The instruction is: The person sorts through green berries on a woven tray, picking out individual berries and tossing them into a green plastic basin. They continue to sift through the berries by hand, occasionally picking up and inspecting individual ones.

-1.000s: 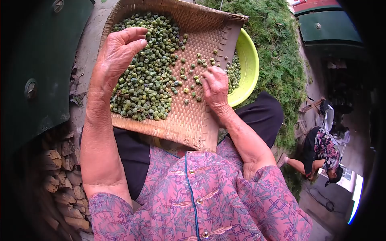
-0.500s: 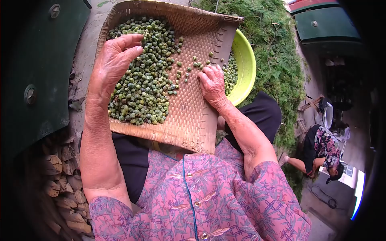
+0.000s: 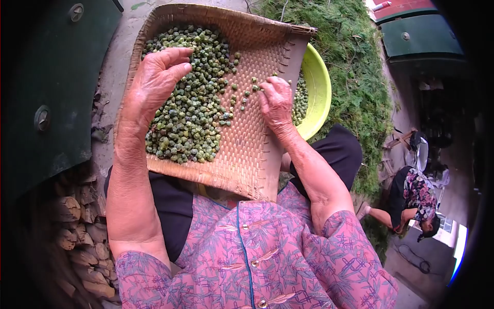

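Observation:
A woven tray (image 3: pixel 247 144) rests over my lap, with a heap of small green fruits (image 3: pixel 193 123) on its left part and a few loose ones to the right. Above the heap is my left hand (image 3: pixel 154 85), its thumb and forefinger brought close together; what is between them, if anything, is too small to name. My right hand (image 3: pixel 278 103) is at the tray's right side beside some loose fruits, its fingers bent and their tips partly hidden. Partly under that side, a yellow-green basin (image 3: pixel 321 98) holds more of the fruits.
Cut green plants (image 3: pixel 350 87) lie on the ground beyond the basin. Stacked firewood (image 3: pixel 92 257) is at the lower left, near a dark green panel (image 3: pixel 51 92). Another person (image 3: pixel 417 195) bends forward at the right. A green cabinet (image 3: pixel 422 38) stands upper right.
The view has shifted slightly. My right hand has moved a little up and right along the tray, while my left hand stays above the heap in much the same pose.

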Demonstrator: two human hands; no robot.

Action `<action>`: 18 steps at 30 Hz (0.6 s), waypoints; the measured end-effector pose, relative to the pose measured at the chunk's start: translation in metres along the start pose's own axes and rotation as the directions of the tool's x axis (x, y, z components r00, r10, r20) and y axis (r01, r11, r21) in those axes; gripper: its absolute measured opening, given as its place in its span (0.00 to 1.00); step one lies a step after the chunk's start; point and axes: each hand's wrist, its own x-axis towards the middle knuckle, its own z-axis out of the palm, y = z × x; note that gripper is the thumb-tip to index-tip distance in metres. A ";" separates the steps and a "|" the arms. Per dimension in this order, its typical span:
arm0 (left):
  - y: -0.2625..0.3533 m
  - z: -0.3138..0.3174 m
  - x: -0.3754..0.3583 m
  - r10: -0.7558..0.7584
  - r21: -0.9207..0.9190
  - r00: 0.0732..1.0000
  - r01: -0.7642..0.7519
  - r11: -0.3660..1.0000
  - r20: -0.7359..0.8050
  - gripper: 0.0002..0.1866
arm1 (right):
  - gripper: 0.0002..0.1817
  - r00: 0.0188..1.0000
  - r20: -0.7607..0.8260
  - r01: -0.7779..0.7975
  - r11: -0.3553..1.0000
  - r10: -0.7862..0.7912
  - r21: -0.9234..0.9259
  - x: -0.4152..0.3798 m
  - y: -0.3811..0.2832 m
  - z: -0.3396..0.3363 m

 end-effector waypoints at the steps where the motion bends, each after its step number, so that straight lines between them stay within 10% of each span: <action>1: -0.001 0.000 0.000 0.000 0.004 1.000 0.000 1.000 0.005 0.19 | 0.12 0.996 0.026 0.080 0.996 -0.081 0.043 0.001 -0.014 0.010; 6: -0.001 0.001 0.000 0.022 0.053 1.000 -0.022 0.998 0.004 0.19 | 0.15 0.919 0.205 0.341 0.940 -0.337 0.018 0.007 -0.049 0.040; 18: 0.001 -0.002 0.002 0.014 0.060 1.000 -0.013 0.998 -0.007 0.19 | 0.12 0.974 -0.116 -0.203 0.977 0.193 -0.073 0.023 0.014 0.026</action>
